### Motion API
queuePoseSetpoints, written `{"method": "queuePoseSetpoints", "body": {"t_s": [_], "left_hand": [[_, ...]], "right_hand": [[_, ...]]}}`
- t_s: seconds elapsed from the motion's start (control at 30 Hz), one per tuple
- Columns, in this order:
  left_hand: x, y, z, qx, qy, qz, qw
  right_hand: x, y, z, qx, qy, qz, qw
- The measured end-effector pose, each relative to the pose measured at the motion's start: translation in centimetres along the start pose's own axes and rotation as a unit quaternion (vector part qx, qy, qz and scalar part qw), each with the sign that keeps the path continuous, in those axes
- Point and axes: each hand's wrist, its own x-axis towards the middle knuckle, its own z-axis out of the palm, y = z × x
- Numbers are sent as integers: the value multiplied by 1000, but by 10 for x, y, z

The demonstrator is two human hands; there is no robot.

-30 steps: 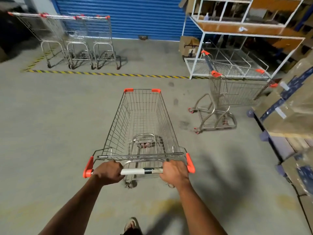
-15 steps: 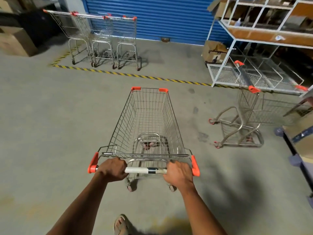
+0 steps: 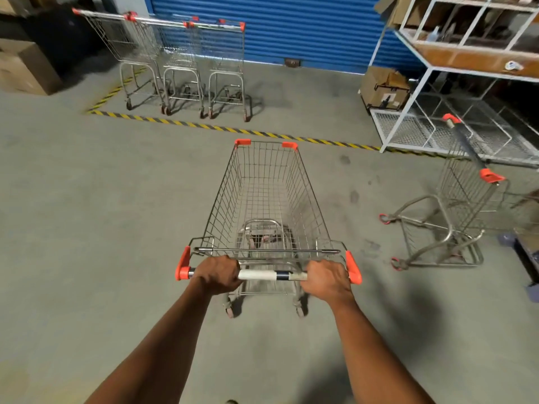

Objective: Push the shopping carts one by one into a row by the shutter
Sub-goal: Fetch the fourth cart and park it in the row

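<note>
Three parked carts (image 3: 186,62) already sit in a row by the blue shutter (image 3: 291,27). Cart in hand (image 3: 264,205) is mid-floor, short of the striped floor tape (image 3: 233,129), left hand (image 3: 217,274) and right hand (image 3: 326,279) both wrapped tight round its handle. One stray cart (image 3: 455,211) is waiting off to the right, so roughly two to go.

The cart at right (image 3: 463,205) is cut by the right edge. Both hands hide parts of the handle (image 3: 271,275). Shelf (image 3: 466,53) contents are blurred.
</note>
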Motion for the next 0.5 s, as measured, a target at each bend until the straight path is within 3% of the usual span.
{"method": "queuePoseSetpoints", "body": {"t_s": [0.17, 0.5], "left_hand": [[48, -43, -11, 43, 17, -10, 999], [185, -140, -49, 28, 31, -13, 999]], "right_hand": [[65, -14, -7, -12, 3, 9, 1000], [213, -32, -60, -5, 9, -5, 1000]]}}
